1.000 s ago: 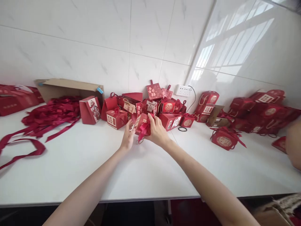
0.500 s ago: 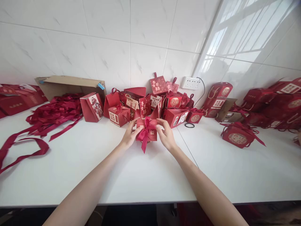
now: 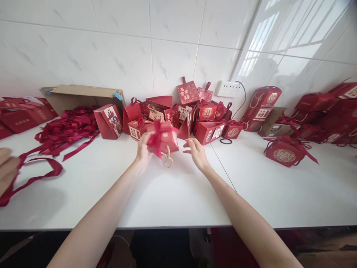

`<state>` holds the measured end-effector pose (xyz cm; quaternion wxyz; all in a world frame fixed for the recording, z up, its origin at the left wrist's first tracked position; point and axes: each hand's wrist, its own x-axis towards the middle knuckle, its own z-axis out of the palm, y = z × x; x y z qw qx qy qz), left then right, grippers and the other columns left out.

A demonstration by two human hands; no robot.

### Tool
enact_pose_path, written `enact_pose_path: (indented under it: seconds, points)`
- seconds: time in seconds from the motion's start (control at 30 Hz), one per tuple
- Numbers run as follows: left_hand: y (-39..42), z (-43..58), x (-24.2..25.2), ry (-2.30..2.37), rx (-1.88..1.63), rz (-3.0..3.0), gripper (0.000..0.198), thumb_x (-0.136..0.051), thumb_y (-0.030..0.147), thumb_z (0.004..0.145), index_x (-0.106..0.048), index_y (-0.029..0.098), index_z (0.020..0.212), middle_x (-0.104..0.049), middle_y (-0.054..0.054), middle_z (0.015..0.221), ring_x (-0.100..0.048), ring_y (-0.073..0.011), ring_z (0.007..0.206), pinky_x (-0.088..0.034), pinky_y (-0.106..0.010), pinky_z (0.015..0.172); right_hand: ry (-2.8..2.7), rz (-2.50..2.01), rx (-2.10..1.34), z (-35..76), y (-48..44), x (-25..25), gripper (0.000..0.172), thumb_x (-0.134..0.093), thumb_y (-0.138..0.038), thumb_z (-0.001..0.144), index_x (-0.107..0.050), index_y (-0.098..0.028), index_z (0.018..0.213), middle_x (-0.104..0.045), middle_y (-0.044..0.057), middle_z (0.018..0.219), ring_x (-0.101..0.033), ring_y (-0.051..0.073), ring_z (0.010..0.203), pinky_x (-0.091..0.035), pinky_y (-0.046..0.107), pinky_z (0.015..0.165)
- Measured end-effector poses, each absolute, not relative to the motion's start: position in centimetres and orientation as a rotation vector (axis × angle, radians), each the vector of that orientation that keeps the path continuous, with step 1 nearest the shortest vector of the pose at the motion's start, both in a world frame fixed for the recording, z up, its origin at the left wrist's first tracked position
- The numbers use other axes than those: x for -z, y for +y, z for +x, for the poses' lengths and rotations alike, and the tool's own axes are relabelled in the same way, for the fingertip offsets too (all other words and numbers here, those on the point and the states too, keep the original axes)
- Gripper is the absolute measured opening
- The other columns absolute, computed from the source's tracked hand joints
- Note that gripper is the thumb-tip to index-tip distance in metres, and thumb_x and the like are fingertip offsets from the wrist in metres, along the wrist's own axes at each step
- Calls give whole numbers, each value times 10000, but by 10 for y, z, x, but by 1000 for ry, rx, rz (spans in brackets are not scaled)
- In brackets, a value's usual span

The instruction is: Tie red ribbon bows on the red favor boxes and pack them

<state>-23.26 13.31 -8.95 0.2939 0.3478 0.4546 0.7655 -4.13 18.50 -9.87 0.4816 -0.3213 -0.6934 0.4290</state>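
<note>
A small red gift box [image 3: 171, 139] with a crimson ribbon bow [image 3: 158, 136] is tilted above the white table, slightly blurred. My left hand [image 3: 142, 149] grips its left side, the fingers partly hidden behind the bow. A twisted cream cord handle [image 3: 167, 160] hangs from the box's underside. To the right, my right hand [image 3: 196, 152] is apart from the box, its fingers stretched out with nothing in them.
Many red boxes, among them a triangular one [image 3: 110, 123], stand along the wall. Crimson ribbons [image 3: 67, 130] spill from a cardboard box [image 3: 83, 91] at left. Another person's hand [image 3: 7, 169] enters at the left edge. A power strip [image 3: 228, 89] and black ring [image 3: 225, 141] are at right.
My right hand has let go of the box. My left hand has lifted and turned it, so the cord handle shows. Another person's hand has come in at the left.
</note>
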Motion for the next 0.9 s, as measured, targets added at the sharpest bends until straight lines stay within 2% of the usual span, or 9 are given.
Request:
enact_pose_path:
  seconds: [0.1, 0.17, 0.23, 0.4, 0.6, 0.73, 0.9]
  points:
    - [129, -247, 78, 939, -2235, 721, 382, -469, 517, 759, -618, 187, 880, -690, -49, 936, -638, -213, 880, -527, -330, 713, -2167, -609, -725, -46, 171, 104, 207, -413, -214, 840, -596, -165, 924, -613, 99, 983, -578, 214, 966, -501, 422, 864]
    - [125, -254, 74, 817, -2304, 640, 402, -445, 534, 770, -619, 185, 865, -693, -56, 903, -642, -209, 824, -531, -330, 670, -2475, -387, -541, -53, 157, 108, 274, -419, -133, 823, -616, -145, 1013, -585, 127, 1121, -535, 230, 1076, -432, 430, 965]
    - [121, -256, 72, 779, -2354, 535, 391, -461, 532, 758, -620, 187, 851, -694, -55, 884, -642, -193, 779, -530, -304, 636, -2641, -279, -452, -60, 145, 112, 324, -429, -112, 830, -606, -123, 1101, -539, 152, 1213, -501, 245, 1139, -406, 426, 994]
    - [119, -254, 67, 757, -2393, 279, 365, -492, 511, 709, -619, 195, 842, -693, -53, 866, -646, -199, 812, -544, -297, 644, -2731, -280, -443, -60, 143, 113, 337, -490, -82, 802, -642, -123, 1100, -581, 141, 1115, -560, 226, 1034, -439, 387, 947]
    - [116, -260, 61, 789, -2388, 382, 279, -498, 437, 712, -643, 254, 866, -698, -45, 894, -630, -230, 967, -560, -332, 733, -2729, -502, -486, -37, 169, 103, 289, -528, -81, 766, -721, -167, 963, -620, 92, 976, -593, 194, 895, -470, 332, 872]
    - [114, -261, 60, 827, -2374, 409, 212, -544, 387, 699, -647, 296, 861, -702, -8, 889, -638, -225, 965, -565, -344, 750, -2683, -839, -453, -24, 189, 100, 263, -521, -90, 781, -732, -169, 917, -636, 79, 972, -602, 181, 890, -445, 287, 896]
    - [116, -262, 64, 784, -2382, 407, 305, -459, 466, 734, -636, 250, 857, -703, -20, 869, -644, -207, 911, -560, -316, 699, -2511, -1148, -326, -7, 212, 110, 270, -448, -87, 825, -713, -127, 858, -612, 146, 974, -583, 244, 963, -428, 345, 886]
